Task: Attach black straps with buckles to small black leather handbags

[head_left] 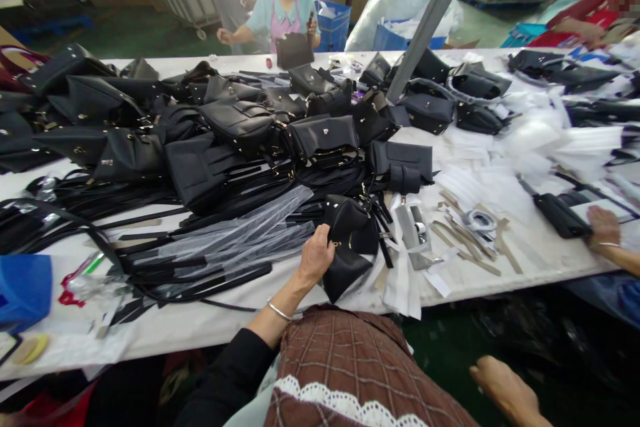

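My left hand (315, 255) grips a small black leather handbag (350, 240) at the near edge of the white table (200, 327); the fingers curl round the bag's left side. The bag is tilted, with its lower corner hanging over the table edge. My right hand (500, 390) hangs low beside my lap, off the table, fingers loosely curled with nothing visible in them. A heap of black handbags (240, 127) and a spread of black straps (225, 193) lie just beyond the held bag. Clear plastic sleeves (260, 230) lie to the left of my left hand.
A person in a light blue top (283, 13) stands across the table holding a black bag. Another person's hand (605, 227) rests at the right by a black pouch (560, 215). White paper and card strips (470, 240) litter the right half. A grey pole (430, 20) slants upward. Cardboard boxes stand behind.
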A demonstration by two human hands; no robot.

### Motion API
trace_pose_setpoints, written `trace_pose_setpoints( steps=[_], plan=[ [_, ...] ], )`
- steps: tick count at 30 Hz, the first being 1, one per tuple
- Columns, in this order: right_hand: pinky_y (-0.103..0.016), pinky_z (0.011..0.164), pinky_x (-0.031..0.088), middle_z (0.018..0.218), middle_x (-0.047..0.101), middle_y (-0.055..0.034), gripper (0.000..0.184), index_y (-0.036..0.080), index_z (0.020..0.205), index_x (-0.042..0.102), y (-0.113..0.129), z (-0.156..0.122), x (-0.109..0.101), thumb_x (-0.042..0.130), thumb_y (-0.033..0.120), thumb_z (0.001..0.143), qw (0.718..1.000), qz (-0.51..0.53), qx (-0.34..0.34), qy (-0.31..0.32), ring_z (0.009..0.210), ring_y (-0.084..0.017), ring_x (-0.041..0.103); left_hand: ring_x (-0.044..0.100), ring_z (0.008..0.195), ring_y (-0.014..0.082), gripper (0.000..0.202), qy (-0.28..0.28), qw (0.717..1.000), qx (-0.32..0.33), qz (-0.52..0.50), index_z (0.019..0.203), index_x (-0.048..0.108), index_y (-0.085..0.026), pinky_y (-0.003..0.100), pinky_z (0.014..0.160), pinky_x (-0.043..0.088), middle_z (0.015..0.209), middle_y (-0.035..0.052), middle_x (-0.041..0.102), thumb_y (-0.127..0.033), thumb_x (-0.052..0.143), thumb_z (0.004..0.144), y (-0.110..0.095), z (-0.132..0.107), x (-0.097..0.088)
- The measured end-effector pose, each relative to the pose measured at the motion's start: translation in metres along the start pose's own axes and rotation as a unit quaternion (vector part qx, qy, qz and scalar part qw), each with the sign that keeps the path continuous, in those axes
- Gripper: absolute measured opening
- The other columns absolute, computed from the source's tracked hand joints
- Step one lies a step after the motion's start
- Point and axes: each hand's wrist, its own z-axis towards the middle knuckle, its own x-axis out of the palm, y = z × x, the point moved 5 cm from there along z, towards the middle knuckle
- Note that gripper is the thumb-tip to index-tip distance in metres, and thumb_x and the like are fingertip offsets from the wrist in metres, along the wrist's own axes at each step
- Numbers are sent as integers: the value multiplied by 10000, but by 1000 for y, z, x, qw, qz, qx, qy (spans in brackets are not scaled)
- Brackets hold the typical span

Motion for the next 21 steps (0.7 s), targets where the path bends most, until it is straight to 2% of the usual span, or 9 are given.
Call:
trace_pose_setpoints(
  steps=[2,5,7,9,11,14,16,18,21],
  plan=[
    [-456,664,507,652,686,-71,102,286,541,553,19,6,-23,546,377,589,1000,15,-11,4,689,-324,693,615,999,204,264,0,998,39,46,1107,489,-216,293,808,479,1099,55,605,-120,462,863,-12,-7,-13],
    [-423,737,520,782,721,-66,209,274,762,606,79,10,-67,534,440,656,992,102,-50,-60,763,-296,695,610,946,197,195,0,986,101,135,1053,488,-227,282,716,486,1010,33,595,-137,442,886,-25,-20,-28],
    [-386,782,528,894,729,-80,327,239,897,610,137,3,-95,565,490,692,969,192,-111,-111,803,-267,696,600,928,191,170,4,978,127,167,1033,478,-227,277,696,489,979,27,587,-137,421,900,-28,-29,-31],
    [-357,761,539,944,719,-87,404,204,998,606,202,-10,-118,579,518,746,932,271,-200,-133,803,-239,690,590,922,187,179,8,972,142,185,1035,467,-221,276,710,496,965,25,581,-119,409,900,-26,-35,-29],
    [-331,750,540,909,715,-77,379,186,1029,618,263,-29,-137,582,493,810,888,315,-294,-160,772,-207,679,582,918,187,195,12,968,152,199,1045,459,-216,279,729,503,959,25,576,-104,405,895,-23,-40,-24],
    [-293,774,514,915,699,-65,235,190,944,661,336,-57,-156,554,394,896,833,260,-438,-218,790,-171,653,576,905,193,193,17,961,166,219,1057,456,-215,291,724,511,963,29,572,-111,397,905,-21,-45,-17],
    [-275,785,498,888,686,-61,213,186,930,669,366,-67,-160,526,344,927,817,192,-488,-240,806,-165,642,575,890,199,198,21,958,171,227,1062,456,-214,296,694,513,962,31,568,-110,398,903,-23,-48,-15],
    [-266,772,488,868,675,-65,204,176,930,674,382,-68,-158,522,312,932,827,106,-492,-250,811,-169,638,572,873,203,219,26,957,175,231,1068,457,-211,299,669,512,954,33,564,-94,405,890,-24,-48,-14],
    [-266,750,479,870,672,-81,203,156,883,674,389,-60,-152,529,291,923,863,-36,-442,-243,820,-187,646,567,862,203,233,40,954,183,233,1056,466,-205,299,673,514,950,37,559,-72,413,872,-25,-48,-11]
  ],
)
